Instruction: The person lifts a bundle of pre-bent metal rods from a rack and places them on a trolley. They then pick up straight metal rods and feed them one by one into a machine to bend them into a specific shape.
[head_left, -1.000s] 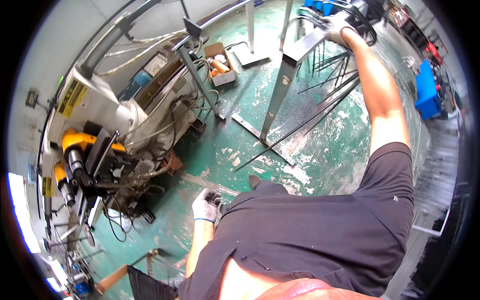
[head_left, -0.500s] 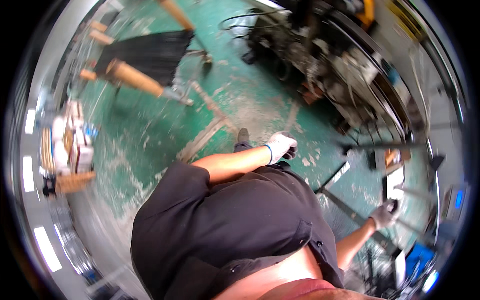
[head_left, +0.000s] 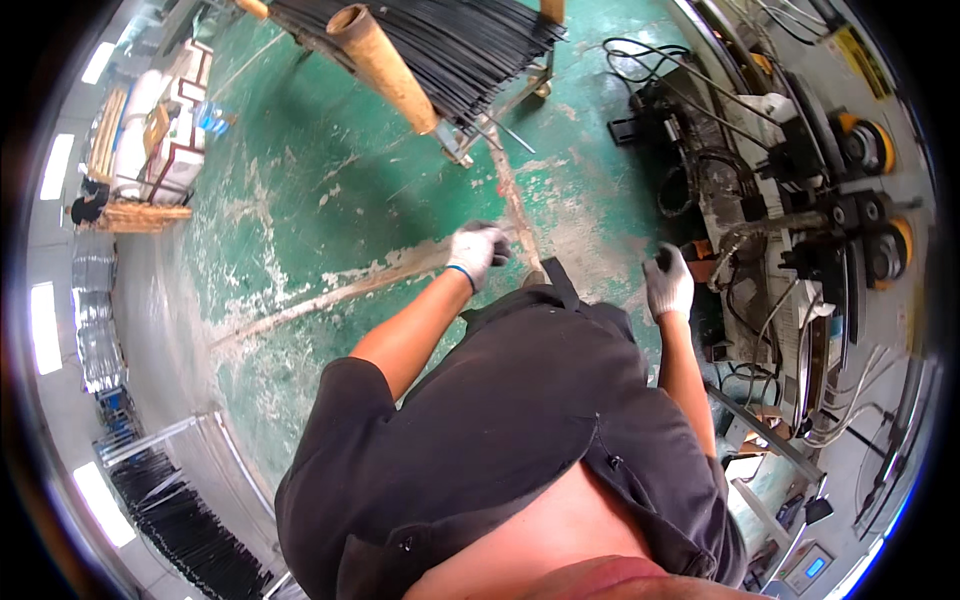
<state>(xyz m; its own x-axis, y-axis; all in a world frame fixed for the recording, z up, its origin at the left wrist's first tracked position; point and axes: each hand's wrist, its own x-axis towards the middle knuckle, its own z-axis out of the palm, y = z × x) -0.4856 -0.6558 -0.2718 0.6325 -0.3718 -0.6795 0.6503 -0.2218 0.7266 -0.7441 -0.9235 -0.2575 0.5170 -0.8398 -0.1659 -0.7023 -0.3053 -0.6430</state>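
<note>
My left hand [head_left: 478, 252], in a white glove with dark fingertips, hangs in front of my body over the green floor. Its fingers are loosely bent and a little apart, with nothing seen in them. On the other side, my right hand [head_left: 668, 282] wears a similar glove. Its fingers curl softly with a gap by the thumb, and I see no object there. Nearest ahead of the left hand is a cart [head_left: 452, 150] bearing a stack of long thin black rods [head_left: 450, 50]. A brown tubular post [head_left: 380, 65] rises at its corner.
Machinery with cables [head_left: 735, 190] runs along the right, close to my right hand. Boxes and white rolls [head_left: 165, 140] stand on a wooden pallet [head_left: 145, 217] at the left. More black rods [head_left: 185, 515] lie in a rack at the lower left. The green floor [head_left: 300, 230] is worn.
My view has turned, and the rod cart appears larger and farther right. My right hand has come away from the equipment at the right. The left hand has swung out from my belly.
</note>
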